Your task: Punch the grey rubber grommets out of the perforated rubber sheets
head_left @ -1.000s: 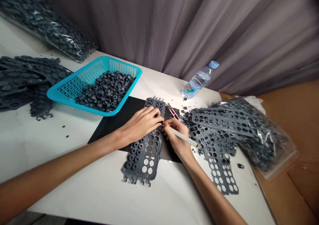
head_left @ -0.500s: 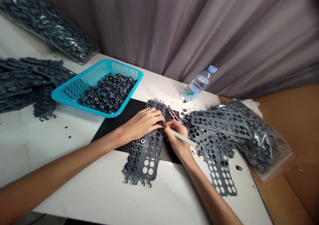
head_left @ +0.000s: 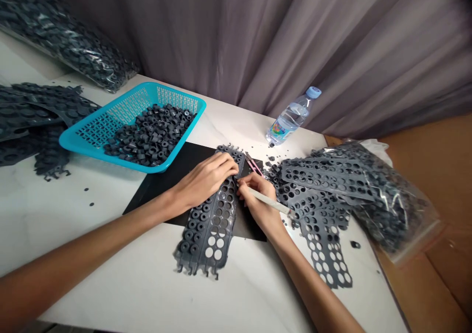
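Note:
A dark grey moulded rubber sheet lies lengthwise before me, with ring-shaped plugs in its left rows and open holes in its right rows. My left hand rests across its upper part, fingers curled together down onto it; the fingertips are partly hidden. At the sheet's right edge, my right hand grips a slim white pen-like tool. The tool's working end is hidden by my fingers. Under the sheet is a black mat. Just beyond my right hand lie small pink-handled snips.
A blue basket of loose rubber rings stands at the left. Rubber sheets and a filled plastic bag lie beyond it. To the right are punched-out sheets, another bag, a water bottle and scattered scraps.
The view has shifted slightly, so basket and sheet appear farther left. My left fingertips have drawn back a little from my right fingers. The right hand keeps its hold on the white tool.

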A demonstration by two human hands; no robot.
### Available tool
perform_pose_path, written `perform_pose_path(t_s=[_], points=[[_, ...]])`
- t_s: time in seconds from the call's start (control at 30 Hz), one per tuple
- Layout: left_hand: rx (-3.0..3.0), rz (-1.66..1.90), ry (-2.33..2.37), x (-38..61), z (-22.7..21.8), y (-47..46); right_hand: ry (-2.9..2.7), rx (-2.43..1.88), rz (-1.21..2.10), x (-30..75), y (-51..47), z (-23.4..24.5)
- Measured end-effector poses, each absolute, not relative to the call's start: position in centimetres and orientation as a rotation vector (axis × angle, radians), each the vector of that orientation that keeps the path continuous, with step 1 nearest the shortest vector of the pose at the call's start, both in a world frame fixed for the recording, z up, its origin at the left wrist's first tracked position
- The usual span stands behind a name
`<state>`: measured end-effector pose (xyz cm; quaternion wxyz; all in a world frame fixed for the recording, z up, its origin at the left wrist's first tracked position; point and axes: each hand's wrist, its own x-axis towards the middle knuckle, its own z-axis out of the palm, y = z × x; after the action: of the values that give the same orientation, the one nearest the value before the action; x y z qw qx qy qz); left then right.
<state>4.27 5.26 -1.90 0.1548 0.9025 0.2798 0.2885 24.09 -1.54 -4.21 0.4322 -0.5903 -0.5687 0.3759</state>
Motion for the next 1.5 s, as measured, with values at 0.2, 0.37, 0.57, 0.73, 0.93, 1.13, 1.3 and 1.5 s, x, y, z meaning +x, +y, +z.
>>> perform_pose_path(t_s=[0.2,0.37,0.57,0.73,0.93,1.13,1.3,1.5], points=[[1.764,1.157,0.961,3.9,-0.3,5.5,-1.386,-1.467,0.941,23.9,-1.6,-4.4],[1.299,0.862,0.87,3.0,0.4,3.2,-1.394,-1.478,0.918,23.9,-1.8,-4.3],[1.026,0.729,0.773,2.6,-0.2,1.5,-1.409,-1.464,0.928,24.0,-1.9,-3.8],[1.057,0.712,0.72,2.6,-0.2,1.4,-1.424,-1.475,0.921,24.2,-1.9,-4.1],[1.037,0.675,0.704,2.4,0.3,1.1,-1.442,-1.472,0.919,24.3,-1.9,-4.1],[1.026,0.648,0.722,2.5,0.3,1.0,-1.426,-1.456,0.935,24.3,-1.9,-4.1],[1.067,0.638,0.683,2.6,0.3,0.8,-1.421,-1.472,0.936,24.2,-1.9,-3.9],[1.084,0.633,0.651,2.7,0.4,0.6,-1.423,-1.48,0.931,24.2,-1.8,-3.6]])
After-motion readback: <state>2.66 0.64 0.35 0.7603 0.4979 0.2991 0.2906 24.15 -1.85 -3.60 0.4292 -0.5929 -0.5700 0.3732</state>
